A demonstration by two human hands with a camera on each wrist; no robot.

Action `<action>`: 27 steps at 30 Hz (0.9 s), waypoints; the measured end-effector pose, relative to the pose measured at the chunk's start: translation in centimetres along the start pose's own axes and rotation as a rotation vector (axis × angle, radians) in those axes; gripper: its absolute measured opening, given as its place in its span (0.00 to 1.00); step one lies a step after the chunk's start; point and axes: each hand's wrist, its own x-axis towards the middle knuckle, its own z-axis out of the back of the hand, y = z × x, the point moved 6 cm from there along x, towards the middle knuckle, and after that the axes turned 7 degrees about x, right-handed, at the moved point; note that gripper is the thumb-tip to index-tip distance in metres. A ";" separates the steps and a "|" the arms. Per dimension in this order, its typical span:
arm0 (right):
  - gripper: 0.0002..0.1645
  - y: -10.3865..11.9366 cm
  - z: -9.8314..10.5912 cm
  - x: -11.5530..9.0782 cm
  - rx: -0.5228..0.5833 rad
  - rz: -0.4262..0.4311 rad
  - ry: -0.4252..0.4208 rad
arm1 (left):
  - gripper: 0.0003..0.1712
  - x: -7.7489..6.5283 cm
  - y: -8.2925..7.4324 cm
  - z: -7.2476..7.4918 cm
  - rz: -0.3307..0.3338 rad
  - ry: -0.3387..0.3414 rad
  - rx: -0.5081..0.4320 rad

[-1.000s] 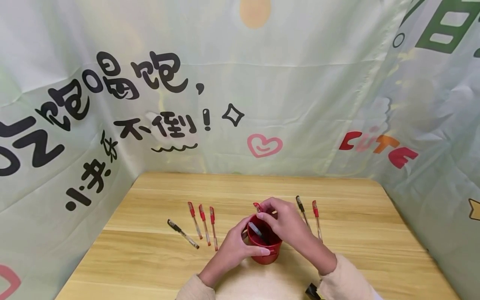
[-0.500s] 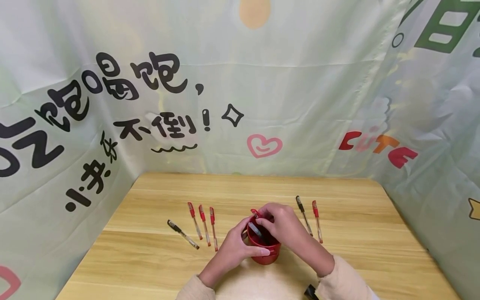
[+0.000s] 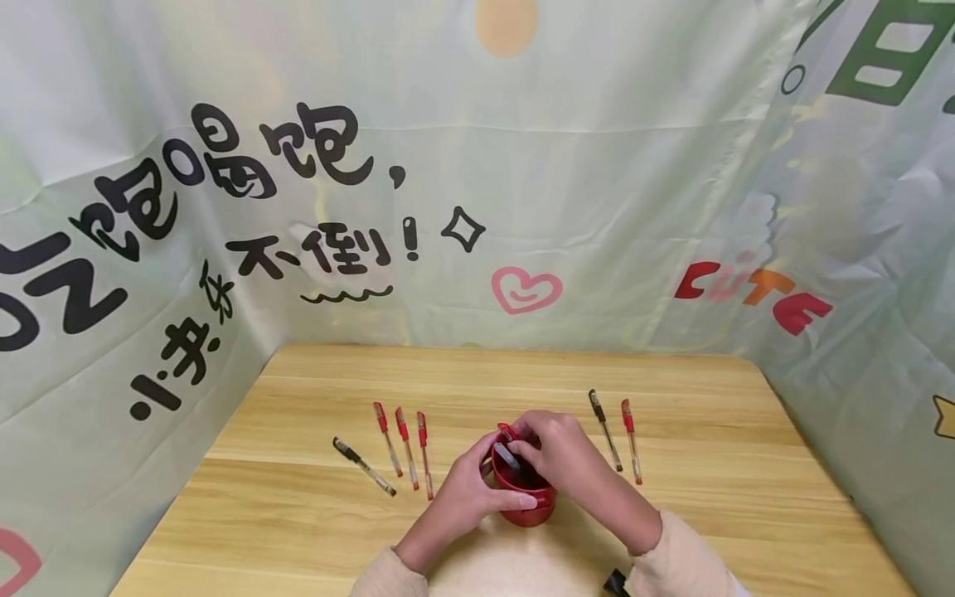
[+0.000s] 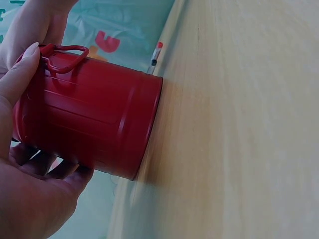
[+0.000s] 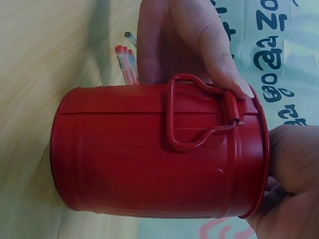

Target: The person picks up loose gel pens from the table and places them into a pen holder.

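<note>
Nearest me, bottom edge right of center: a small black object (image 3: 616, 584), mostly cut off, can't ID it, just beside the right beige sleeve (image 3: 677, 555).

Lower center: red cup (image 3: 528, 516), upright on the wooden surface (image 3: 298, 398). Left hand (image 3: 473, 487) wraps its left side, fingers curled round the wall, thumb across the near side by the handle. Right hand (image 3: 563, 448) is over the far rim, nearly closed, thumb and fingers pinching a red-capped pen (image 3: 505, 429); exact fingertip contact is hidden.

Step in hand, my read: lowering that pen into the cup. Next move probably calls for easing the pinch once it's in, cup held steady.

Cup look: plain glossy red, likely metal, raised ribs, rolled rim, wire handle (image 5: 172, 114) folded down against the side. A greyish pen (image 3: 507, 456) leans inside.

Farther back: black-capped pen (image 3: 364, 466) and three red-capped pens (image 3: 407, 448) left of center; one black pen (image 3: 605, 429) and one red pen (image 3: 632, 441) right. Behind: printed cloth (image 3: 597, 207).
</note>
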 end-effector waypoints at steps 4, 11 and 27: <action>0.08 0.2 -0.1 0.0 -0.017 0.022 0.006 | 0.48 0.0 0.0 0.0 0.004 0.004 0.000; 0.07 0.5 -0.3 0.0 -0.043 0.045 0.033 | 0.48 0.0 0.0 0.0 0.007 0.003 0.007; 0.06 0.6 -0.5 0.0 -0.055 0.031 0.053 | 0.47 0.1 -0.1 -0.1 -0.004 -0.005 0.033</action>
